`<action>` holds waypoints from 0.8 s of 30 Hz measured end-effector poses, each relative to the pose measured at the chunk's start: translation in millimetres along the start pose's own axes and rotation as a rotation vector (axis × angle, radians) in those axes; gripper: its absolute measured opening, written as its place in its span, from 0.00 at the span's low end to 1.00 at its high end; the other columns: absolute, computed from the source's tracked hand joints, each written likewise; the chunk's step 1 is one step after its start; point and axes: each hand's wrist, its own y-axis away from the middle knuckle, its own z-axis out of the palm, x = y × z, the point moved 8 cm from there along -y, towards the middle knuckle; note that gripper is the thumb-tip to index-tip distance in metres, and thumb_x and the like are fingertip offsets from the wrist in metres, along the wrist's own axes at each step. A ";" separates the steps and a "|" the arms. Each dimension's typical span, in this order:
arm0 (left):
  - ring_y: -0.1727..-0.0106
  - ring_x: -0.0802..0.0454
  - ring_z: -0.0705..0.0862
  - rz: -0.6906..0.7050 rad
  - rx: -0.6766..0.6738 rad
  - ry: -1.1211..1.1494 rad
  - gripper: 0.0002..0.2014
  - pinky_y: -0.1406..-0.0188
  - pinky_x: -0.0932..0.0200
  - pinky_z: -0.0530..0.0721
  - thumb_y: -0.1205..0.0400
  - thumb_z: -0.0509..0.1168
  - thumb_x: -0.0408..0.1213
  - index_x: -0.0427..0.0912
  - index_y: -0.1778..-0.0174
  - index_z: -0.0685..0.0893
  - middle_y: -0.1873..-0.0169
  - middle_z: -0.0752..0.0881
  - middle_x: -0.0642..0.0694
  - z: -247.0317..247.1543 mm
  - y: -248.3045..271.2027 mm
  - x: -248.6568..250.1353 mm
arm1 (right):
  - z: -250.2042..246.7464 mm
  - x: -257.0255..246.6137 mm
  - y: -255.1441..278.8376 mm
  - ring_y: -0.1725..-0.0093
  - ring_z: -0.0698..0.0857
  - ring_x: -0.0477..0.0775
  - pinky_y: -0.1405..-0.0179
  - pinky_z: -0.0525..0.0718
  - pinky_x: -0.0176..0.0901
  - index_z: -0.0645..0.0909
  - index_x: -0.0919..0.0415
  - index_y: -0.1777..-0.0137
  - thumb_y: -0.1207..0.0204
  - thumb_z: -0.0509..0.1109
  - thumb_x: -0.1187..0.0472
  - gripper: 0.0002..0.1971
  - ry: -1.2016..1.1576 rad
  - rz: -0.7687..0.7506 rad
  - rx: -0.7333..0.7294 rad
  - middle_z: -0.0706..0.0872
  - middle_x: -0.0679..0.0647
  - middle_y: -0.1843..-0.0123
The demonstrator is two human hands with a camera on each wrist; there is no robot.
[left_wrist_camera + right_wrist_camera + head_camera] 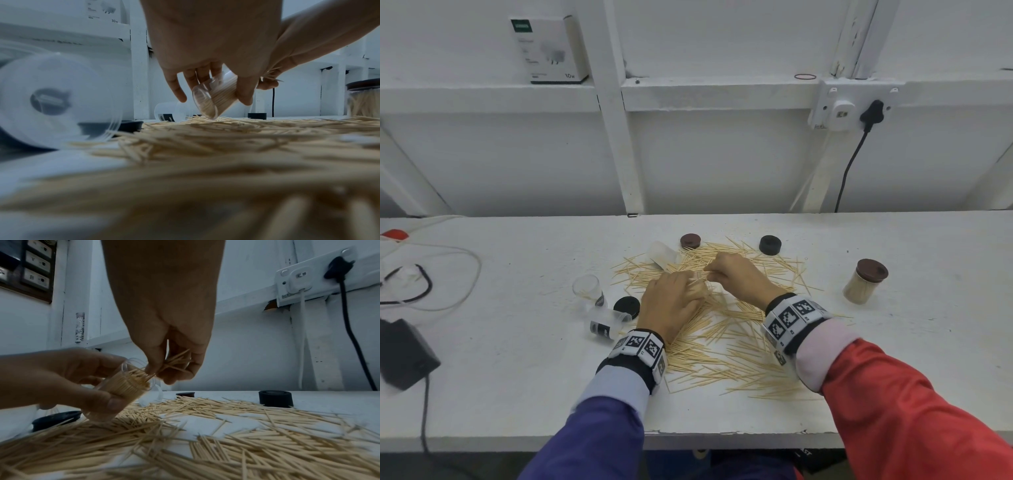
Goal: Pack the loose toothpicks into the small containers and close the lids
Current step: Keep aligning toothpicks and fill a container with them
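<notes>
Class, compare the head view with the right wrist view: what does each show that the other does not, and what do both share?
Only the head view shows the closed, filled jar at the right and the upright empty container.

Only the right wrist view shows the held container packed with toothpicks and its open mouth.

Both show the left hand, the right hand pinching toothpicks, and the loose toothpicks.

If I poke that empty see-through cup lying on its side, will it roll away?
Probably. The empty container is round and lies on its side, so a poke could roll it. It looks like thin plastic, likely light. The black lid beside it might stop it.
</notes>
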 end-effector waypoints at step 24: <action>0.34 0.50 0.76 0.014 -0.026 0.001 0.28 0.35 0.52 0.71 0.19 0.64 0.55 0.48 0.25 0.72 0.35 0.81 0.51 -0.3 2.2 4.4 | -10.5 18.3 3.6 0.72 0.85 0.48 0.75 0.78 0.29 0.86 0.67 0.61 0.32 0.81 0.69 0.05 -0.465 0.124 0.120 0.88 0.56 0.68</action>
